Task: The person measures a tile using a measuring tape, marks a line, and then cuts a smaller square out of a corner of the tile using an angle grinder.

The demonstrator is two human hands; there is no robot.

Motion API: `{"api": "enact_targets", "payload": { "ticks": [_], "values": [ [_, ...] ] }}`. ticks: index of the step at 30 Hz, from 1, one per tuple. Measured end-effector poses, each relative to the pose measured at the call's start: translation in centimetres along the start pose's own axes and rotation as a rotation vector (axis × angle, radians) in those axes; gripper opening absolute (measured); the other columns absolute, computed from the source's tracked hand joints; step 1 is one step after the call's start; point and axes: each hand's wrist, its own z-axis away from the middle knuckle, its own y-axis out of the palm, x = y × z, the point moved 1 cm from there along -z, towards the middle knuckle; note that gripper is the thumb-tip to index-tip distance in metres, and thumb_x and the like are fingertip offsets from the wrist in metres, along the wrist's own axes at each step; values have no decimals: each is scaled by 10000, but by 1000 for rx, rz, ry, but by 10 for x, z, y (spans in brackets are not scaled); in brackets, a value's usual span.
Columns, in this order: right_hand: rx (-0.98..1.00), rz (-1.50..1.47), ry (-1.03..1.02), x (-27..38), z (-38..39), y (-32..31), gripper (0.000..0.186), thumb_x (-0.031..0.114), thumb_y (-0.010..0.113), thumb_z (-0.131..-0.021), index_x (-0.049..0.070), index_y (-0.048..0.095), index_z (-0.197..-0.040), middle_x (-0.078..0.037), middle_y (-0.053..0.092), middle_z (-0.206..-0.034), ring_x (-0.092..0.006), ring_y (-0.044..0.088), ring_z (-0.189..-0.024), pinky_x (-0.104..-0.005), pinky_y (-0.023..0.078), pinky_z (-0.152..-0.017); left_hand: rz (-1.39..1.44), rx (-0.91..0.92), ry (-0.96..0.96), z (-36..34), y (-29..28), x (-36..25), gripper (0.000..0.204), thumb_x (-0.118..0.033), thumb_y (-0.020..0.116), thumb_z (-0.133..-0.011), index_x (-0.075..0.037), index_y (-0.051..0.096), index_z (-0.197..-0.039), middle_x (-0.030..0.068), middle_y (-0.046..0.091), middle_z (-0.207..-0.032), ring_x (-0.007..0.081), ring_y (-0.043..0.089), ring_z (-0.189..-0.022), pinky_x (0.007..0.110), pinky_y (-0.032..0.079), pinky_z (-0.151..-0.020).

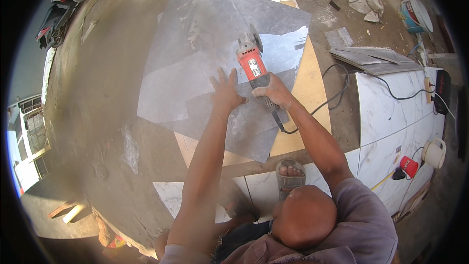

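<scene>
My right hand point(275, 91) is wrapped round the rear body of a red and black angle grinder point(253, 64). The grinder's disc point(256, 38) is at its far end, over the grey tiles; whether it touches them I cannot tell. Its black cord point(312, 112) leaves the back end and runs off to the right. My left hand point(226, 92) lies with fingers spread on a grey tile point(171, 76), left of the grinder. Several large grey tiles overlap at angles, with tan sheets point(308, 107) under them. Haze blurs the left part of the stack.
White marbled tiles point(391, 102) form a ledge on the right and near my sandalled foot point(291, 178). Tile offcuts point(371, 58), a bucket point(415, 14), a red cup point(408, 166) and a white jug point(434, 153) stand rightward. Motorbikes point(63, 14) are far left; crumpled plastic point(130, 149) lies on the ground.
</scene>
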Motion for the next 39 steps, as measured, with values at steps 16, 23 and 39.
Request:
{"api": "enact_targets", "payload": {
  "ticks": [16, 23, 39],
  "values": [
    [-7, 26, -18, -15, 7, -2, 824, 267, 868, -643, -80, 511, -1300, -205, 654, -1148, -285, 651, -1047, -364, 506, -930, 9, 6, -9, -2, 1, -1, 1192, -315, 947, -637, -304, 247, -1602, 134, 26, -1703, 484, 71, -1534, 711, 414, -1053],
    [-14, 8, 12, -9, 14, -2, 816, 256, 863, -641, -67, 513, -1304, -195, 658, -1142, -284, 652, -1048, -365, 506, -932, 8, 10, -15, -1, 0, -1, 1199, -320, 946, -637, -314, 238, -1605, 125, 21, -1706, 472, 64, -1539, 709, 411, -1057],
    [4, 4, -46, -32, 26, -1, 868, 287, 868, -658, -55, 490, -1361, -238, 633, -1240, -322, 620, -1165, -393, 470, -1011, 20, 15, -4, -3, 2, 0, 1204, -319, 944, -642, -311, 226, -1609, 133, 15, -1704, 492, 43, -1533, 741, 384, -1061]
  ]
}}
